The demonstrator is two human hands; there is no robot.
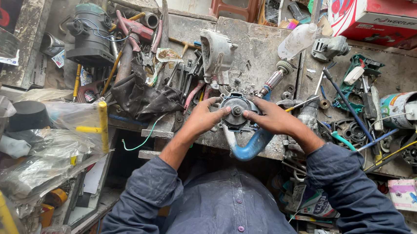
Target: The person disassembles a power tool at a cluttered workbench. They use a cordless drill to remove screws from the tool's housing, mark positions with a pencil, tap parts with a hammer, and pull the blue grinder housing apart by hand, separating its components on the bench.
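Both hands clamped on a power-tool housing at the bench edge.

Left hand (202,117) and right hand (272,117) grip the dark round motor housing (236,111) from opposite sides, fingers closed narrowly on its rim; neither is nearer. Its blue handle (250,147) runs from the grip toward the person, long axis near-to-far; the round face points up. An armature (273,80) lies just beyond the right hand.

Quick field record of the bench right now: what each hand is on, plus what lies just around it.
left hand: grips the left side of the tool housing, fingers on its rim
right hand: grips the housing's right side
housing: dark, round, with a blue handle curving toward the person
armature: on the bench behind the housing
black cloth: left of the left hand
grey casing: behind the hands
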